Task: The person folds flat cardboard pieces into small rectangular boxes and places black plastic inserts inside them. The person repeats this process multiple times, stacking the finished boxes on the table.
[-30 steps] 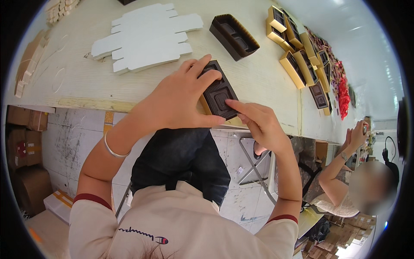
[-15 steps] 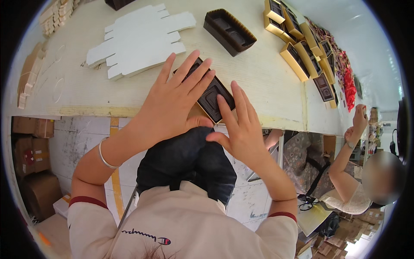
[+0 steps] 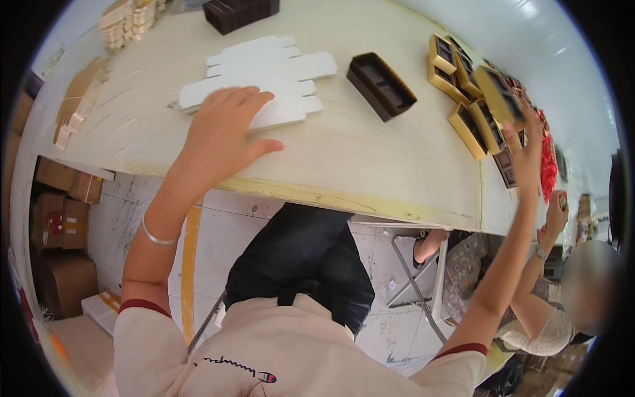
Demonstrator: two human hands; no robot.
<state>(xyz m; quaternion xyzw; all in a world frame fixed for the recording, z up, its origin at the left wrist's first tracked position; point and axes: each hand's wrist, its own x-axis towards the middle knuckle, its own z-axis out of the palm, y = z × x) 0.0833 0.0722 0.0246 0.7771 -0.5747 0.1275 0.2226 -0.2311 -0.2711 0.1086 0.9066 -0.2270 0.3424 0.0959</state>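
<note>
My left hand (image 3: pixel 228 129) rests over the near left part of a stack of flat white carton blanks (image 3: pixel 271 73), fingers stretched and thumb apart, holding nothing. Far to the right, my right hand (image 3: pixel 526 155) grips a gold box with a dark brown insert (image 3: pixel 497 92), slightly blurred, above a pile of similar gold boxes (image 3: pixel 468 129). A stack of dark brown plastic trays (image 3: pixel 381 86) lies on the table between my hands.
Another dark brown tray stack (image 3: pixel 241 13) is at the far edge. Folded card pieces (image 3: pixel 83 99) lie at the left of the table (image 3: pixel 317 162). Red wrappers (image 3: pixel 548 159) lie beyond the pile. A co-worker's hand (image 3: pixel 555 215) is close to my right arm.
My right hand has carried the box from the near table edge to the pile at the right. My left hand has let go of it and moved left onto the white blanks.
</note>
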